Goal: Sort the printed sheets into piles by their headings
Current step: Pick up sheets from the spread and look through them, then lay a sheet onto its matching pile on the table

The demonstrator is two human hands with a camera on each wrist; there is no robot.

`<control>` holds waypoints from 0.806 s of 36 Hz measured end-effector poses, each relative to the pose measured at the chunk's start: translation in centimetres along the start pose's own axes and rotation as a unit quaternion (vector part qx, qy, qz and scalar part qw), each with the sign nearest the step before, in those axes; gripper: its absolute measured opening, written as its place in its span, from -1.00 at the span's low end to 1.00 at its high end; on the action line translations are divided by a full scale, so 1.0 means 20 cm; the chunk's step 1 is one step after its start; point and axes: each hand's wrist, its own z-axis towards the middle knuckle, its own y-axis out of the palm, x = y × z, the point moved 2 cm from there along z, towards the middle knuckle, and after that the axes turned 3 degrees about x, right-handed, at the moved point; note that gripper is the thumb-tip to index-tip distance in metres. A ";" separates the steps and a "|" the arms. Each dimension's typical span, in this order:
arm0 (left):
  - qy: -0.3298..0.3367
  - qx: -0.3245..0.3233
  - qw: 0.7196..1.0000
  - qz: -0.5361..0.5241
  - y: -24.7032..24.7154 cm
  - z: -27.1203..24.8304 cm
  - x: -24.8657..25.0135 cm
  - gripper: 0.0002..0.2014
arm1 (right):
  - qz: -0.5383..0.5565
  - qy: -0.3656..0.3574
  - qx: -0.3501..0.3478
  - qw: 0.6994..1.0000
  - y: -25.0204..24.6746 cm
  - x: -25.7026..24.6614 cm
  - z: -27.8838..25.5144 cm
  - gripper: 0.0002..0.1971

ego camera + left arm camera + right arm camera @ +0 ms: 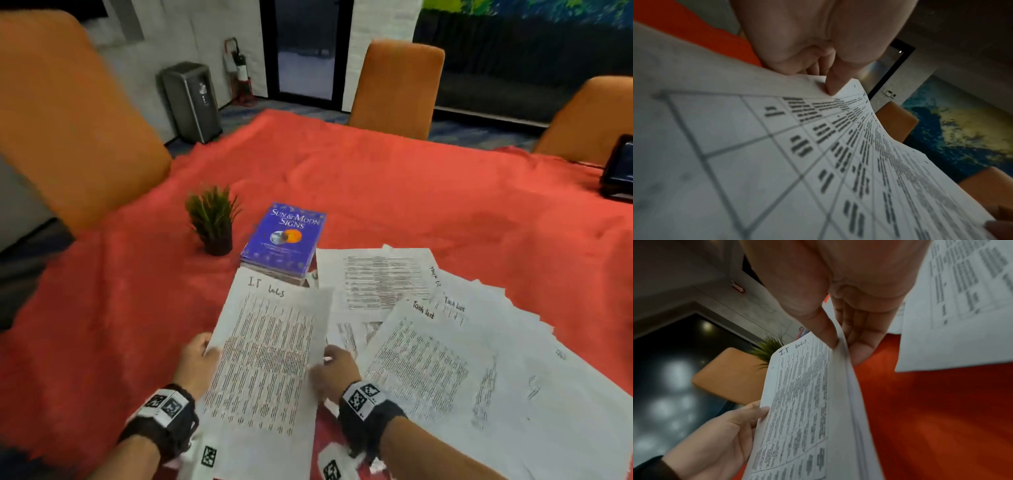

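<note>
- The sheets headed "I.T logs" point(270, 346) are up off the surface point(428, 192) at the near left, tilted towards me. From the right wrist view I judge it is a thin stack, not one page.
- My left hand point(197, 363) pinches the stack's left edge: thumb point(835, 81) on the printed face, the other fingers behind it.
- My right hand point(334, 371) pinches the right edge the same way, thumb on top and fingers point(861, 340) flat underneath. Both grips are closed on the paper.
- To do this step well, I would square the edges between both hands, then lay the stack on bare cloth at the near left, heading up, well apart from the rest.
- The loose spread of sheets point(455, 359) lies just right of my hands, fanned and overlapping. Several show "Task list" headings point(423, 310); other headings are covered or too blurred to read.
- I judge the sorting is at an early stage, as that spread is not yet split.
- Farther out sit a blue book point(284, 240), touching the far sheets, and a small potted plant point(213, 219) to its left.
- Orange chairs point(397, 89) stand around the far edge.
</note>
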 end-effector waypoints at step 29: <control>-0.074 0.099 0.969 0.216 -0.08 0.24 -0.21 -0.51 | 0.027 0.007 0.065 0.998 -0.15 0.10 0.03 -0.83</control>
